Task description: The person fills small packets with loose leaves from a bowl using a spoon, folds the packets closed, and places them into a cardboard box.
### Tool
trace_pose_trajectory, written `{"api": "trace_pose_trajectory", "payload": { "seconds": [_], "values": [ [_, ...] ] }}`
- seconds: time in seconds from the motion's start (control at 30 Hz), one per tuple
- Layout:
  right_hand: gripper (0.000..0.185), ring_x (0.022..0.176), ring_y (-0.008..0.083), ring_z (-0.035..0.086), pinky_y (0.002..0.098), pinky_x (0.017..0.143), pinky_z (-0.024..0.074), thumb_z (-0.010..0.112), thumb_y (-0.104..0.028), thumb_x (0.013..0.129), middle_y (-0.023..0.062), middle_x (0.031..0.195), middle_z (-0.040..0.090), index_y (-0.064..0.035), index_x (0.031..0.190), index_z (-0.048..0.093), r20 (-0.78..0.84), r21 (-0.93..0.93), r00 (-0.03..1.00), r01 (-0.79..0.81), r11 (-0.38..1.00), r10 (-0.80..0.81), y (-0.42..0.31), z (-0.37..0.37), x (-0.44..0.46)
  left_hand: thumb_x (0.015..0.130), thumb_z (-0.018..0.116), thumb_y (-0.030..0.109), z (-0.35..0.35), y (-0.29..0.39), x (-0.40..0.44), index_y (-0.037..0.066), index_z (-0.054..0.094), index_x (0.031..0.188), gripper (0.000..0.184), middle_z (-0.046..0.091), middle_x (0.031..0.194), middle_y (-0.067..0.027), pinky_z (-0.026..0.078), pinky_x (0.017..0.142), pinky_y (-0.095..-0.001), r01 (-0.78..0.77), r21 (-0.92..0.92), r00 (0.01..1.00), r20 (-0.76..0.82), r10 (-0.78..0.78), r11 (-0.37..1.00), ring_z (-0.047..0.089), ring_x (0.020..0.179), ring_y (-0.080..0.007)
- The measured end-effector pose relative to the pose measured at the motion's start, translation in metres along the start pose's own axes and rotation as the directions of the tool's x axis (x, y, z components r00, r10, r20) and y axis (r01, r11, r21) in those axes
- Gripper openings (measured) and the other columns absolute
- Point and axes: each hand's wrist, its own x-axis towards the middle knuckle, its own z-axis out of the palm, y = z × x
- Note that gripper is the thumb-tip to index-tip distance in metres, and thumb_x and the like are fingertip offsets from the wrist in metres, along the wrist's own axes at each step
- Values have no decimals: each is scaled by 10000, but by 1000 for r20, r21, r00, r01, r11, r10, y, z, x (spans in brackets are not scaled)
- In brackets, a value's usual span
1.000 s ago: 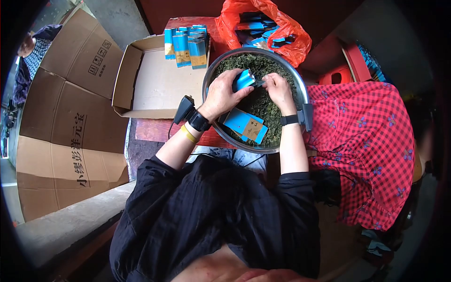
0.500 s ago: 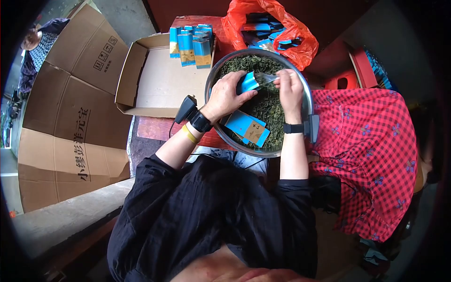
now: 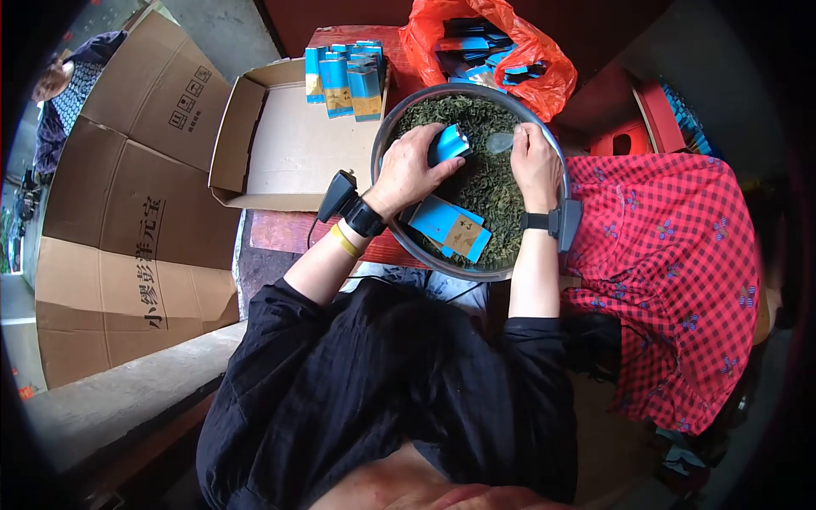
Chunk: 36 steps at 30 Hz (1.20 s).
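Note:
My left hand [image 3: 412, 166] is closed around a blue packet [image 3: 450, 144], holding it over the left part of a round metal basin [image 3: 379, 153]. Loose dried tea leaves [image 3: 489, 191] fill the basin. In my right hand [image 3: 534, 166], at the basin's right side, is a clear spoon [image 3: 500, 143], its bowl pointing left just above the leaves. Blue packets with a gold label [image 3: 461, 235] lie flat on the leaves near the front rim. The spoon and the held packet are a short way apart.
Left of the basin stands an open cardboard tray [image 3: 289, 166] with several upright blue packets [image 3: 365, 89]. A red plastic bag [image 3: 544, 76] of flat blue packets sits behind. A large carton [image 3: 136, 204], a checked red cloth [image 3: 663, 263] and another person [image 3: 72, 93] surround the workplace.
My right hand has drawn the spoon away from the packet's opening, to the right and over the leaves. The left hand stays nearly still with the packet tilted a little differently.

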Motion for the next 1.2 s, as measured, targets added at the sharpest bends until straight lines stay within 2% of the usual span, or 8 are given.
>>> {"api": "trace_pose_trajectory", "payload": {
  "seconds": [0.1,0.2,0.4,0.63,0.9,0.97,1.1,1.2],
  "values": [
    [246,897,400,650,514,779,494,497,-300,955,195,930,684,-109,1020,638,93,-64,993,-71,995,77,11,10,1,790,771,358,1,-2,-1,31,574,1230,582,637,1120,-184,508,873,-411,6,14,1000,-2,-6,1000,631,1025,-353],
    [271,922,383,653,453,818,510,514,-308,951,172,936,690,-89,1018,657,326,316,945,-94,944,-15,6,38,-2,792,769,356,0,0,-2,29,576,1228,579,636,1124,-186,508,872,-411,18,12,1000,3,-18,1000,631,1026,-353],
    [232,681,130,645,266,662,522,551,-212,948,66,747,679,-6,942,658,372,642,909,-397,656,186,12,44,6,784,776,344,-1,-1,-3,20,575,1230,588,644,1119,-187,516,867,-410,4,5,1000,-6,-4,1000,639,1020,-349],
    [235,612,102,586,247,615,476,523,-187,976,42,682,620,6,906,638,87,732,975,-203,650,206,-2,13,5,768,776,336,0,0,-3,21,594,1172,544,651,1065,-190,514,848,-442,-20,9,1000,-24,20,1000,636,983,-366],
    [180,737,188,671,324,667,510,535,-170,978,95,828,676,-22,992,636,-61,471,933,341,814,-356,-41,10,-13,755,793,314,3,-3,-3,15,589,1196,570,652,1083,-197,517,864,-429,-37,57,998,-39,39,998,635,1005,-368],
    [162,812,314,672,387,697,525,554,-173,957,136,875,685,-35,958,639,-79,458,956,286,842,-282,-42,6,-12,760,787,322,3,-3,-4,15,585,1200,573,650,1091,-193,510,876,-430,-47,50,998,-45,49,998,629,1022,-364],
    [176,782,316,670,386,682,520,547,-183,966,128,862,683,-36,948,641,-96,487,990,140,862,-106,-32,1,-10,765,784,335,1,-2,-3,15,585,1198,574,648,1101,-194,505,884,-432,-22,42,1000,-13,23,999,625,1030,-363],
    [180,724,209,670,322,671,516,545,-178,980,104,849,683,-23,995,635,-86,447,943,325,833,-322,-34,8,-12,758,789,324,1,-1,-2,11,588,1194,573,649,1100,-195,511,878,-440,-24,46,1000,-13,25,999,629,1018,-373]
  ]
}}
